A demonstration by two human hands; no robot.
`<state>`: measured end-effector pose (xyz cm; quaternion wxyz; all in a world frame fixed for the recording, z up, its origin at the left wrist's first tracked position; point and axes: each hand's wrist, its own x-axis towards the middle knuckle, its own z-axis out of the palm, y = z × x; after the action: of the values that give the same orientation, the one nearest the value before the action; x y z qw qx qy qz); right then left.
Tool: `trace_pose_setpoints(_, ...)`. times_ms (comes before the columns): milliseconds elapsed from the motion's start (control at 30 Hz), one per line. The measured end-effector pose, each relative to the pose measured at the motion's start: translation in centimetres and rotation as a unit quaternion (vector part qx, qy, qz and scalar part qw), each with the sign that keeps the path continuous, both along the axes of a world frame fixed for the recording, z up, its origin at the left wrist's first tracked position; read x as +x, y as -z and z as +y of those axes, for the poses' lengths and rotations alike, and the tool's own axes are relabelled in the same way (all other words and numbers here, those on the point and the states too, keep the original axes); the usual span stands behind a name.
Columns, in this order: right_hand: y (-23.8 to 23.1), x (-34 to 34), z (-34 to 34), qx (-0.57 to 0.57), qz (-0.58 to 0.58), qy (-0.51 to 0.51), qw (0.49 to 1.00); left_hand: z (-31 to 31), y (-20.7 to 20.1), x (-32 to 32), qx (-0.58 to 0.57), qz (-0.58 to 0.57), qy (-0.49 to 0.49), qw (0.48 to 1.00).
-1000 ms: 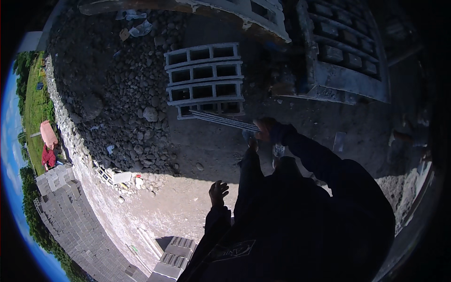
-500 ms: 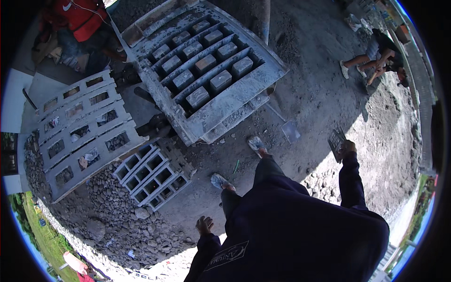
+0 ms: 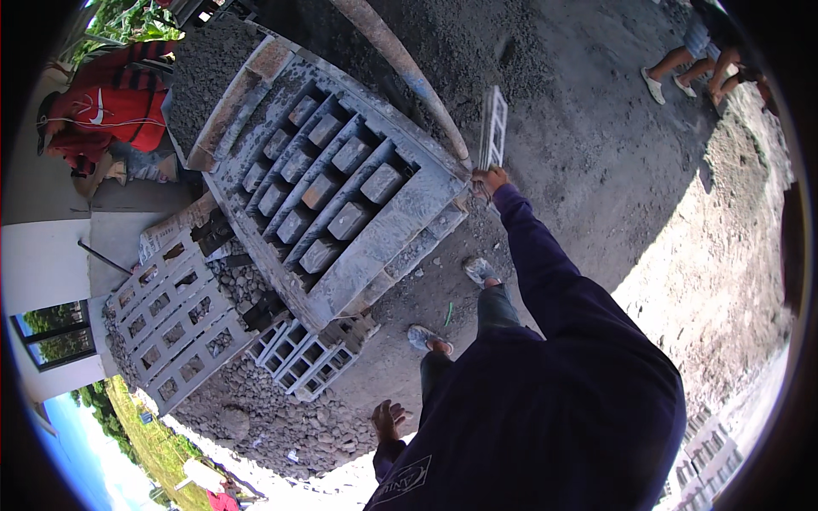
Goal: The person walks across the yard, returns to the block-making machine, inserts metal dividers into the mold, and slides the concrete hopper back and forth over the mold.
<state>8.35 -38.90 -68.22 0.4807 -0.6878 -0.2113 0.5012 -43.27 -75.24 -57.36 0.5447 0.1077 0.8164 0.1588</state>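
Note:
My right hand [image 3: 490,180] is closed around the lower end of a thin, light grey plate with rectangular openings [image 3: 494,128], held upright beside the corner of a large metal block mould [image 3: 375,264]. Inside the mould, rows of grey rectangular cores [image 3: 349,220] stand between metal dividers, one of them browner than the rest. My left hand [image 3: 388,419] hangs low with its fingers apart and holds nothing. A group of hollow concrete blocks [image 3: 307,362] is on the ground, nearer to that hand than the mould is.
A big slotted panel [image 3: 175,319] lies at the left, next to gravel [image 3: 281,422]. A rusty pole [image 3: 400,72] slants down to the mould's far right corner. One person in red [image 3: 128,119] is beyond the mould at left; another person [image 3: 703,64] sits at far right.
My right hand has swung forward and left with the slotted plate, from out at the right to the mould's corner. The view has turned, and the left hand's fingers have spread.

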Motion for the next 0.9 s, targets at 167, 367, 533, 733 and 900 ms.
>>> trace_pose_setpoints(167, -7.6, 2.8, -3.7, 0.074, 0.345, 0.093, 0.931, 3.1, -1.4, 1.0, 0.095, 0.033, -0.011, 0.995)
trace_pose_setpoints(367, -13.9, 3.4, -12.6, 0.076, 0.358, 0.227, 0.902, 3.7, 1.6, 4.0, 0.04, -0.012, 0.005, 0.999)
trace_pose_setpoints(533, -22.5, -1.6, -19.8, 0.177, 0.314, 0.112, 0.926, 7.0, 1.9, 5.8, 0.105, -0.054, 0.066, 0.991)
trace_pose_setpoints(733, -26.7, -4.2, -23.6, 0.133, 0.159, -0.143, 0.968, 14.7, -1.9, 8.3, 0.373, -0.073, 0.176, 0.908)
trace_pose_setpoints(900, -20.2, -6.1, -21.7, 0.037, 0.097, -0.256, 0.961, 19.2, -5.1, 10.4, 0.457, -0.072, 0.196, 0.865)
